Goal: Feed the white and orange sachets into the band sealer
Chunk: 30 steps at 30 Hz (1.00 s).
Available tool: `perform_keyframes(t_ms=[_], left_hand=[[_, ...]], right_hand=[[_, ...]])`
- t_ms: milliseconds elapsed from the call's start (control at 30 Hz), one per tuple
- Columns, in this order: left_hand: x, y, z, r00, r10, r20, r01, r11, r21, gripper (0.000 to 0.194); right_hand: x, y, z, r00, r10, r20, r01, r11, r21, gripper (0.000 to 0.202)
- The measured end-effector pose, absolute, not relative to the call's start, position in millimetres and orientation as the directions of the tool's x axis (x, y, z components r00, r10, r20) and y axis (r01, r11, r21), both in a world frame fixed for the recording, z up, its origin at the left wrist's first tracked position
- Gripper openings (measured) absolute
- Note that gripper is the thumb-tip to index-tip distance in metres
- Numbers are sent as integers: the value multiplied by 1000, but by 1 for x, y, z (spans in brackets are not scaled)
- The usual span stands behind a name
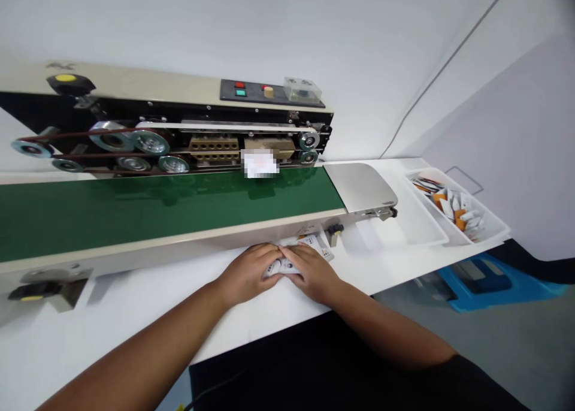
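Observation:
My left hand (250, 274) and my right hand (315, 273) meet at the front of a band sealing machine, low over the white table. Between them, both hands are closed around a small white packet (282, 268) with dark print. The fingers cover much of its far side. Just behind my right hand lie more white printed packets (317, 243) with orange marks, partly under the machine's edge. A blurred-out white piece (259, 163) stands at the sealing rollers above the green conveyor belt (202, 202).
The machine's metal end plate (366, 186) reaches right, with black knobs (335, 228) below the belt. Two white plastic trays (487, 234) stand at the right, one holding several white and orange packets. A blue plastic stool (507, 291) is on the floor beyond the table's edge.

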<state>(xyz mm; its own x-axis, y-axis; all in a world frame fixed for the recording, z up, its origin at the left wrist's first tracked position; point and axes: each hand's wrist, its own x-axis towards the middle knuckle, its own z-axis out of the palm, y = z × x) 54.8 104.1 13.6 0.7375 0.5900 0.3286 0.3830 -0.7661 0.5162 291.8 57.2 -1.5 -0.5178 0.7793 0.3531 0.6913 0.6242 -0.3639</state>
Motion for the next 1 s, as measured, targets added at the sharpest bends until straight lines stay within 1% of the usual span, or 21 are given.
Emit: perform_keyframes(t_ms=[100, 133, 233, 300, 367, 467, 600, 633, 700, 767, 800, 867, 933, 1000], left_hand=[[55, 103, 17, 721, 602, 344, 372, -755, 540, 35], [55, 103, 19, 714, 606, 352, 371, -753, 544, 33], [55, 104, 24, 715, 568, 407, 344, -793, 502, 28], [54, 105, 25, 722, 501, 477, 288, -844, 452, 22], [52, 106, 25, 694, 453, 560, 246, -880, 407, 20], [50, 104, 26, 628, 448, 636, 268, -892, 363, 18], [48, 99, 31, 568, 503, 652, 318, -864, 389, 18], [48, 98, 32, 545, 516, 661, 323, -856, 403, 18], [47, 97, 32, 506, 514, 692, 306, -857, 414, 18], [46, 97, 30, 507, 475, 720, 255, -880, 401, 19], [46, 97, 29, 522, 448, 726, 223, -893, 391, 22], [46, 96, 28, 565, 399, 722, 169, -913, 372, 31], [47, 95, 28, 602, 368, 709, 123, -920, 372, 41], [48, 94, 28, 632, 363, 685, 96, -913, 396, 48]], right_hand=[[299, 58, 1, -506, 712, 486, 667, 681, -303, 40], [301, 57, 3, -502, 679, 537, 647, 706, -288, 37], [301, 56, 12, -493, 562, 664, 542, 795, -271, 39], [299, 54, 20, -483, 523, 702, 494, 825, -274, 40], [298, 51, 30, -473, 547, 691, 520, 806, -282, 34], [303, 49, 51, -497, 618, 609, 620, 744, -249, 21], [317, 51, 79, -595, 676, 433, 693, 705, -149, 28], [320, 51, 83, -594, 693, 409, 711, 690, -136, 29], [324, 52, 86, -552, 717, 426, 744, 654, -137, 29], [325, 51, 87, -478, 719, 505, 747, 635, -197, 27], [324, 49, 87, -435, 718, 543, 728, 636, -258, 25], [322, 45, 91, -350, 741, 574, 648, 633, -423, 19], [321, 43, 98, -286, 792, 540, 548, 597, -586, 16], [324, 47, 109, -212, 854, 476, 464, 516, -720, 14]])
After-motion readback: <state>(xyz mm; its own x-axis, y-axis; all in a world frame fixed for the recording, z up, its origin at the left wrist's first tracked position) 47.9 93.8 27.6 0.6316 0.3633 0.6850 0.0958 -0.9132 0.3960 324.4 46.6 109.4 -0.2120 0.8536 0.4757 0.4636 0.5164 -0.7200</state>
